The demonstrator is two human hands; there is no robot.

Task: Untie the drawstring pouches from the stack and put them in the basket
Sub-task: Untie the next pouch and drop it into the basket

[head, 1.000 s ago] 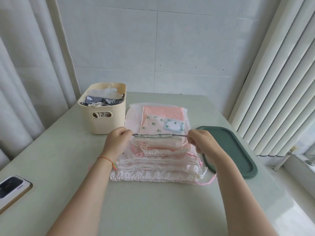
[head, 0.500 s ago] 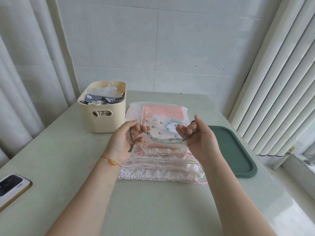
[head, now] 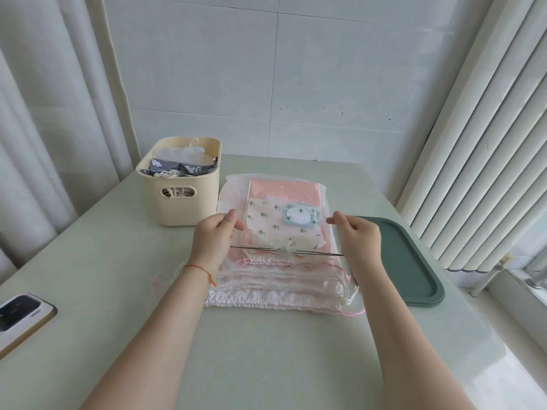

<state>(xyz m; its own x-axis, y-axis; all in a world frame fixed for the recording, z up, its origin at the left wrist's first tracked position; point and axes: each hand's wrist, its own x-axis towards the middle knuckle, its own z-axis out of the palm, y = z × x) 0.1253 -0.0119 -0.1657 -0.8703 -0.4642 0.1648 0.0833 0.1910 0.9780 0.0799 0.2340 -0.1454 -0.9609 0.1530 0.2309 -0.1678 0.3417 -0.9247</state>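
Head view, looking down at a pale green table (head: 266, 350), and both hands are up over the stack of pouches (head: 281, 279) in the middle. The left hand (head: 214, 241) has thumb and forefinger pressed together at the top, and a dark cord (head: 319, 253) runs out from under its palm; exactly how it grips the cord I cannot tell. The right hand (head: 359, 241) mirrors it, fingertips pinched together, with the cord's other end reaching its heel. Between them that cord is stretched straight and level across the top pouch (head: 284, 223), a white one with small green cactus prints and a blue label, and the fabric is gathered into a tight little bunch where the cord passes through its mouth. That pouch lies on a pink pouch inside a clear plastic sleeve, and below those sit several satin-pink pouches, ruffled edges toward the camera, pink strings trailing out at both sides. To the left, just behind the stack, stands the cream basket (head: 177, 208), already holding grey patterned pouches and a pale one, with cords showing through its handle slot. On the right a dark green tray (head: 411, 261) lies flat, just beside the stack. A phone (head: 20, 318) rests at the table's near left edge. White curtains hang on both sides.
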